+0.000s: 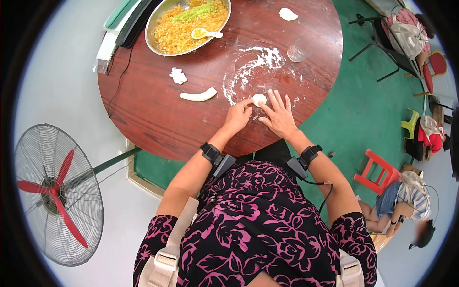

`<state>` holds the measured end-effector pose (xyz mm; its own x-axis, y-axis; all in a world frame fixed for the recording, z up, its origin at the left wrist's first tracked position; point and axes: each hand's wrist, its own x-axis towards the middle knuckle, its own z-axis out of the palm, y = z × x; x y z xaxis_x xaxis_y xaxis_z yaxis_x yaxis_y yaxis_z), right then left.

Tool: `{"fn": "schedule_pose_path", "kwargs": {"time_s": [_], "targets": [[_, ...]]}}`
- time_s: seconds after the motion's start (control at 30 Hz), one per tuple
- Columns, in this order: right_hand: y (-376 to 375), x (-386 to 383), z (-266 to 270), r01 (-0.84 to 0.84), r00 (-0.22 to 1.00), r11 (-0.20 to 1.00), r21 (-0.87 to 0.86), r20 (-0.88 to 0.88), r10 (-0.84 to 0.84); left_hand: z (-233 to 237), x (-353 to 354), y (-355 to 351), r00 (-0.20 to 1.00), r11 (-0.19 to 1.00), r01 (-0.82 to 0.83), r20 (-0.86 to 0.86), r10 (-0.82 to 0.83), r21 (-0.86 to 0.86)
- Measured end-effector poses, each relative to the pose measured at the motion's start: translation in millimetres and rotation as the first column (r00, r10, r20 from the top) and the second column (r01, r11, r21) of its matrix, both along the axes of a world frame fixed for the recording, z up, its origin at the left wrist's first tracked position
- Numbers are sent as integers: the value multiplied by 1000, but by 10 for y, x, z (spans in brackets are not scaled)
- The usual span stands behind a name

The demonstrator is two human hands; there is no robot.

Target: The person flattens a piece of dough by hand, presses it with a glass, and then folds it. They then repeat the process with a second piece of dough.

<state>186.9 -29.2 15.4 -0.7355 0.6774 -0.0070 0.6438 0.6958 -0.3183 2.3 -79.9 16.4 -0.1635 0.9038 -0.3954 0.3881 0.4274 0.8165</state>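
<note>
A small round piece of white dough (259, 99) lies on the table between my hands. My left hand (238, 115) is closed, fingers curled, with its fingertips at the dough's left edge. My right hand (280, 115) is open with the fingers spread, and one fingertip presses on the dough. White flour (262, 59) is smeared on the tabletop just beyond. A roll of dough (199, 94) and a crumpled white lump (178, 76) lie to the left. Further off is a flat white piece of dough (288, 14).
A metal basin (149, 38) of chopped yellow-orange and green filling holds a white spoon (206, 33). A clear glass (300, 49) stands on the round wooden table (143, 105). A fan (55, 191) is at left. People sit at right near a red stool (375, 174).
</note>
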Motion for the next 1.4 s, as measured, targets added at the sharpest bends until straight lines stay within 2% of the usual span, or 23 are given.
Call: {"fn": "schedule_pose_path", "kwargs": {"time_s": [0.07, 0.23, 0.37, 0.43, 0.57, 0.63, 0.77, 0.93, 1.1, 1.13, 1.2, 1.3, 1.4], "targets": [[-18, -38, -23, 77, 997, 997, 1, -17, -77, 71, -9, -2, 999, 1000, 29, -33, -29, -11], [-50, -85, -34, -16, 997, 997, 70, 73, 11, 58, -18, -38, 982, 991, 116, -160, -104, 70], [-19, -166, 137, -22, 988, 999, 33, 156, 17, -13, -98, -68, 1000, 1000, -24, -15, 24, -1], [-29, -197, 71, -11, 996, 998, 69, 91, 4, -28, -160, -55, 996, 997, -70, 52, 71, -26], [-86, -213, -134, -27, 998, 998, 65, 63, 23, 14, -222, -61, 998, 998, -57, 7, 57, -9], [-72, -230, -63, -36, 996, 998, 46, 80, 32, 14, -213, -64, 999, 1000, -30, -22, 30, -9], [-32, -237, 5, -32, 998, 996, 86, 61, 27, -66, -178, -61, 999, 999, -36, 15, 36, 4], [-79, -165, -87, 46, 998, 998, 38, 30, -47, -16, -127, -46, 999, 999, -45, 21, 45, 1], [55, -245, -57, 88, 990, 996, 26, -116, -84, 219, -3, -7, 964, 973, 200, -203, -174, 116], [80, -248, -41, 42, 995, 999, 30, -87, -39, 240, 10, -19, 940, 958, 258, -263, -219, 122], [144, -226, -7, -46, 998, 998, 36, -28, 47, 229, 12, -50, 945, 961, 253, -241, -222, 109], [216, -244, -46, -64, 998, 995, 82, 19, 63, 114, -31, -91, 945, 956, 257, -244, -219, 141], [194, -293, -6, 16, 999, 997, -77, -27, -18, 89, -84, -63, 950, 954, 246, -237, -203, 169]]}}
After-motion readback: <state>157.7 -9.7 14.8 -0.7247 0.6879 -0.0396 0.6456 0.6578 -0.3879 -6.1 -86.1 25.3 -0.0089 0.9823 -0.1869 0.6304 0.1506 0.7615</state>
